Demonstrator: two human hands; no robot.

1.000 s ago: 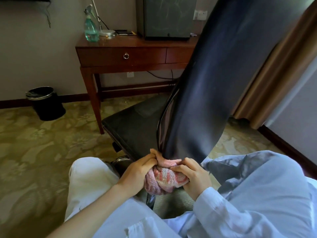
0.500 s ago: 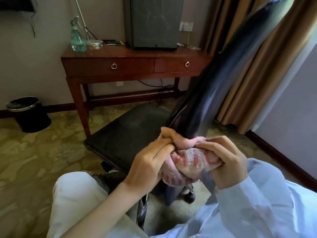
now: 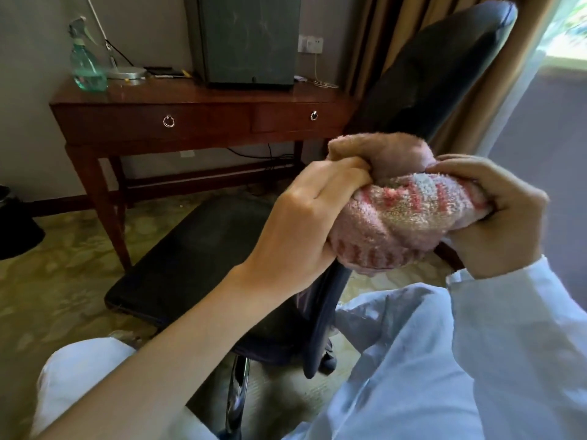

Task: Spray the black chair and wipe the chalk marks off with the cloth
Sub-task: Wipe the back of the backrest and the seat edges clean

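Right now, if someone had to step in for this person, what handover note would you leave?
Left hand: grips the bunched pink striped terry cloth from the left.
Right hand: fingers curled round the cloth's right end.
The cloth sits against the backrest edge of the black padded office chair.
The green translucent spray bottle stands upright on the dark wooden desk, in neither hand.
Done: spraying cannot be confirmed; the cloth is on the chair.
Left: no chalk marks show from this angle, so check backrest and seat before stopping.
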